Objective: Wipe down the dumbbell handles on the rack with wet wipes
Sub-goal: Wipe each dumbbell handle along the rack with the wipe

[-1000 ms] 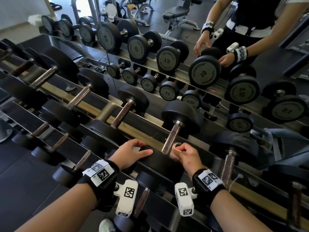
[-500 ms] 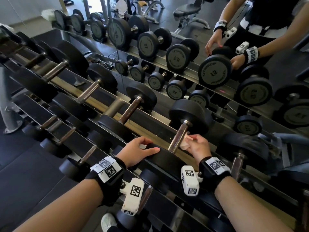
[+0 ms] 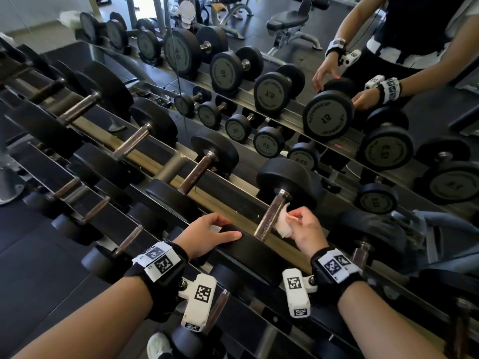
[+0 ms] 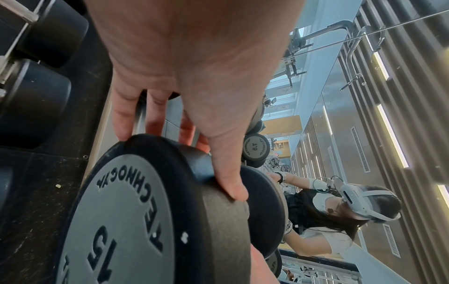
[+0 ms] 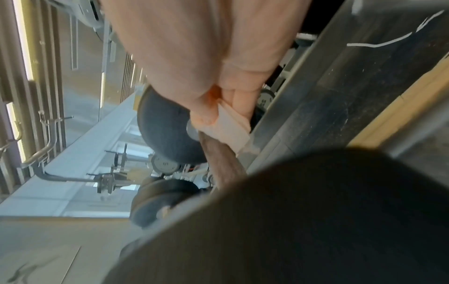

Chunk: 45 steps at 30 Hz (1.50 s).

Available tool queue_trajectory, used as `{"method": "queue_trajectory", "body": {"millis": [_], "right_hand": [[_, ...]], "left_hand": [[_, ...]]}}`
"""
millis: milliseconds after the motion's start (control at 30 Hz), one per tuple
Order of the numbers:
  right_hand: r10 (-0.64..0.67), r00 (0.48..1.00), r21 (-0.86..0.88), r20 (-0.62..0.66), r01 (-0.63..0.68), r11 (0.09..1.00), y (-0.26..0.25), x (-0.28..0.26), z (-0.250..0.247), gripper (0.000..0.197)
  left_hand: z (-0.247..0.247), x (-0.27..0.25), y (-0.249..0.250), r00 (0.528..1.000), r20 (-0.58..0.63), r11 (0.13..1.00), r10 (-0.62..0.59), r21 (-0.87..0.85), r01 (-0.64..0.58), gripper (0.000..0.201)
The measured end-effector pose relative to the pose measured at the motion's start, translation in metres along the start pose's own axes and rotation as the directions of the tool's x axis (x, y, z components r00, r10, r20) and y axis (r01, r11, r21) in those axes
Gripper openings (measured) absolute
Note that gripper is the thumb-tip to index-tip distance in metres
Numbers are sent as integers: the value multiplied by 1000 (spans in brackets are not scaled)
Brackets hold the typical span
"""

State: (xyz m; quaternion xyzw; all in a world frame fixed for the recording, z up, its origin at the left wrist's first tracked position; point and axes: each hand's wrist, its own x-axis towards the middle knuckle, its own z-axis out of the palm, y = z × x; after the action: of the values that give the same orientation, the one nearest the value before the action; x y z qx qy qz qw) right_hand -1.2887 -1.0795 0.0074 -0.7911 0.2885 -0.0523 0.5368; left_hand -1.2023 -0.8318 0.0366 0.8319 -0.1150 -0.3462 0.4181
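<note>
A black dumbbell lies on the rack's upper tier with its brownish metal handle [image 3: 269, 216] between a far head [image 3: 285, 182] and a near head [image 3: 254, 247] marked 15 [image 4: 116, 221]. My left hand [image 3: 220, 229] grips the near head, fingers hooked over its inner edge and thumb [image 4: 230, 184] along the rim. My right hand [image 3: 295, 220] pinches a folded white wet wipe [image 3: 282, 225] against the right side of the handle, about midway along it. In the right wrist view the wet wipe [image 5: 230, 124] lies on the handle [image 5: 223, 159] below the far head [image 5: 165, 130].
More dumbbells [image 3: 204, 164] fill the upper tier to the left and another stands right of my right hand [image 3: 363, 247]. Smaller ones sit on the lower tier [image 3: 96, 211]. A wall mirror [image 3: 324, 120] behind the rack reflects the weights and the person.
My right hand has slid the wipe up the handle, away from the near head, and the wipe now shows more. The left hand has kept its hold on the near head.
</note>
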Motion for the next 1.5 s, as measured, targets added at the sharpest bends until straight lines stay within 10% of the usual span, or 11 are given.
{"method": "queue_trajectory", "body": {"millis": [567, 700, 800, 967, 1100, 1267, 1500], "right_hand": [[-319, 871, -191, 374, 409, 892, -73, 45, -17, 34], [-336, 752, -330, 567, 582, 743, -83, 59, -2, 44], [-185, 627, -505, 757, 740, 445, -75, 69, 7, 51], [-45, 693, -613, 720, 664, 427, -58, 72, 1, 37], [-38, 630, -555, 776, 710, 434, -60, 73, 3, 43], [82, 507, -513, 858, 856, 66, -67, 79, 10, 36], [28, 618, -575, 785, 713, 401, -64, 55, 20, 21]], "left_hand": [[4, -3, -11, 1000, -9, 996, 22, -84, -23, 54], [4, -1, -12, 999, -15, 996, 35, -82, -36, 53], [4, 0, -13, 999, -30, 997, 39, -66, -41, 54], [3, -1, -16, 999, -23, 996, 28, -79, -30, 56], [3, -1, -14, 1000, -13, 995, 24, -92, -25, 55], [3, -1, -14, 1000, -8, 995, 24, -99, -24, 54], [4, -1, -13, 1000, 0, 995, 23, -94, -23, 54]]}}
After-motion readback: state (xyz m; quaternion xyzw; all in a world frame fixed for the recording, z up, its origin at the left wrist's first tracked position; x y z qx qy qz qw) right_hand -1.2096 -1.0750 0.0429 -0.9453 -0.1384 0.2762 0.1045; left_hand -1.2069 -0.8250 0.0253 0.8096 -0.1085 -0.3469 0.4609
